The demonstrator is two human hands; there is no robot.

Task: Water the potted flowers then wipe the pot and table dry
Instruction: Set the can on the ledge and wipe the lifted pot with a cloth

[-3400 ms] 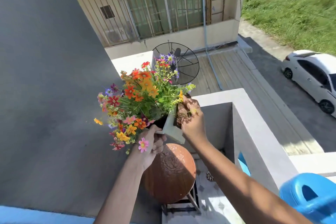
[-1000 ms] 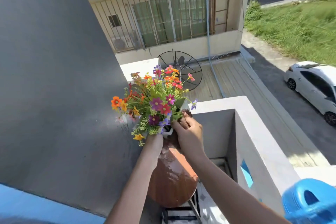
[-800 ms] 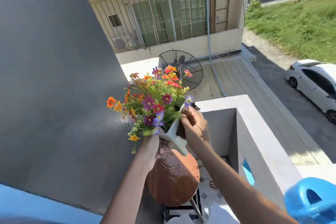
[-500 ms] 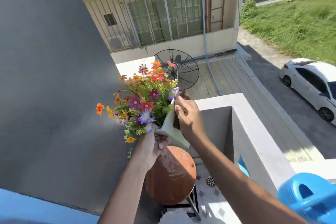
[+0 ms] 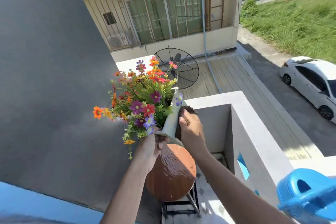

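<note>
Fingers (image 5: 161, 143) still gripping pot (image 5: 171, 122), tilted further

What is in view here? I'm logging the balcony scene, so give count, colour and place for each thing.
flower pot: one, pale grey-white, tilted, lifted above the table
flowers: one mixed bunch, orange, red, purple, in the pot
cloth: one, dark brown, against the pot's side
round table: one, brown, wet, below the pot
watering can: one, blue, lower right
car: one, white, street at right
left hand: grips the pot's base
right hand: presses the cloth
</note>
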